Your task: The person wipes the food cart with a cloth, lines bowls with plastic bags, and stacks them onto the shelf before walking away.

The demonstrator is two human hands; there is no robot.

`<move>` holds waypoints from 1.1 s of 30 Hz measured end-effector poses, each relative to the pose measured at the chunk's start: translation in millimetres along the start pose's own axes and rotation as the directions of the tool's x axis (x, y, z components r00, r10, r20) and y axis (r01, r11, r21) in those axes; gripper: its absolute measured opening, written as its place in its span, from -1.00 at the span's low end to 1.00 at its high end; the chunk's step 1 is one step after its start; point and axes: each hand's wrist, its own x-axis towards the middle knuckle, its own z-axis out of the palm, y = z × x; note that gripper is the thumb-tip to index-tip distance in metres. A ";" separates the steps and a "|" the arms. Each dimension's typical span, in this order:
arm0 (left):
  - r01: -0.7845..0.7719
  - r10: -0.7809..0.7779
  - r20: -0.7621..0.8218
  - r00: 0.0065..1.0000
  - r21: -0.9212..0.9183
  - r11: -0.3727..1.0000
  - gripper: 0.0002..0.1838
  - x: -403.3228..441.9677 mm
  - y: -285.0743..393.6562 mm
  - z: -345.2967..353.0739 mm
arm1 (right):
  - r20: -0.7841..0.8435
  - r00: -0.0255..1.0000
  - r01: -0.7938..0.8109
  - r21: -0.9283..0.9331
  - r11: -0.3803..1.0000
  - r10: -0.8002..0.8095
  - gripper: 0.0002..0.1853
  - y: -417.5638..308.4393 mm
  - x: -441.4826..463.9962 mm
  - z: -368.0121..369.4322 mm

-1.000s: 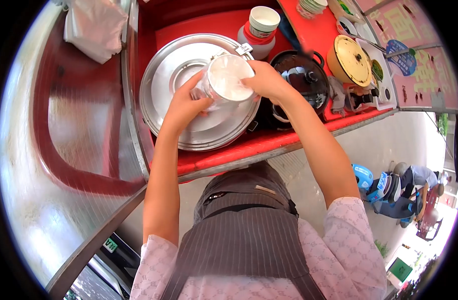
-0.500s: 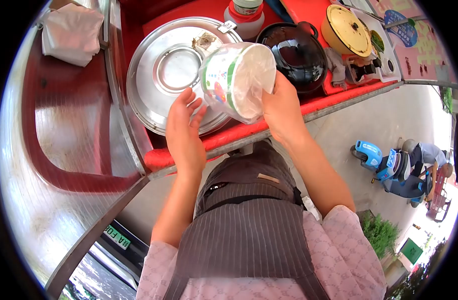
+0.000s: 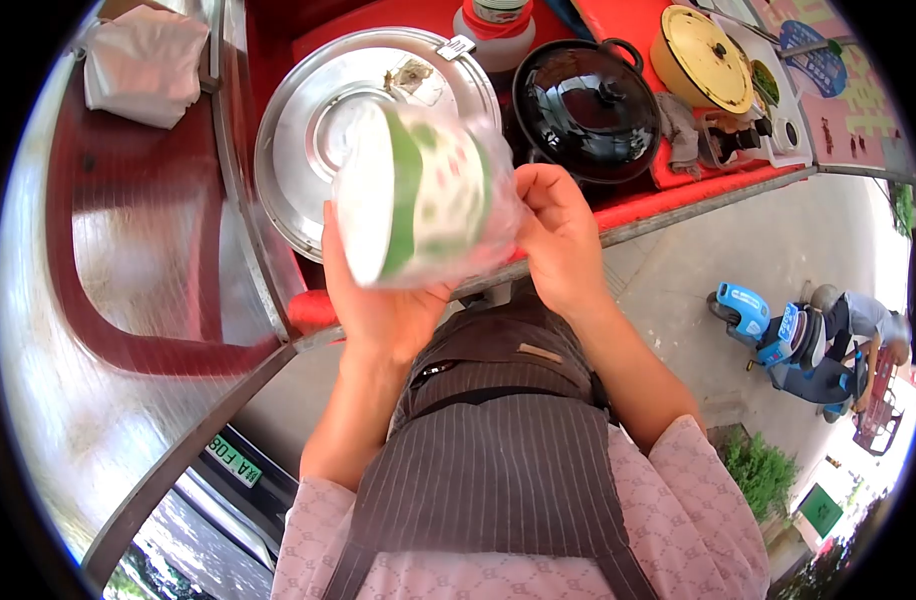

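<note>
I can see a printed paper bowl (image 3: 433, 195) just above the middle of the frame, tipped on its side, with its pale round end toward the left. It has green bands and reddish marks, a little blurred, and clear plastic (image 3: 503, 215) wraps loosely around it. The left hand (image 3: 383, 310) supports it from below at its lower left, palm against it — most of the fingers are hidden behind the bowl, so I can't tell how they are spread. The right hand (image 3: 563, 235) is at the right end, fingers curled in toward the thumb, pinching the plastic.

Behind the bowl, and partly covered by it, lies a wide metal lid (image 3: 288, 130) with raised rings, a small clip (image 3: 456, 47) on its upper right edge and a brown-stained patch (image 3: 413, 78) near that. A glossy black pot (image 3: 588, 110) sits to the right of it, and a yellow lidded pot (image 3: 706, 58) farther right, with a grey cloth (image 3: 678, 130) below that one. A red-and-white container (image 3: 496, 35) stands at the top centre.

Pale plastic bags (image 3: 143, 65) hang at the upper left. Out on the pavement, at the right of the frame, a person (image 3: 863, 310) is at a blue scooter (image 3: 748, 310).
</note>
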 end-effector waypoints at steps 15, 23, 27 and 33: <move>-0.089 0.335 -0.073 0.939 0.892 0.443 -0.18 -1.2 -8.3 -21.5 | 0.222 0.924 0.370 -0.724 0.582 -0.311 -0.76 -67.8 -8.1 -14.0; -0.052 0.199 -0.074 0.977 0.826 0.561 -0.17 5.4 -58.6 -18.1 | 0.450 0.888 0.368 -0.818 0.443 0.092 -0.77 -51.7 -0.2 -1.7; -0.062 0.199 -0.090 0.976 0.759 0.648 -0.07 16.6 -60.6 -5.7 | 0.472 0.877 0.376 -0.786 0.491 0.084 -0.75 -57.3 9.6 -12.6; -0.154 0.275 -0.110 0.955 0.609 0.778 0.12 56.3 -59.4 9.6 | 0.250 0.918 0.383 -0.756 0.531 -0.307 -0.59 -94.1 24.5 -40.6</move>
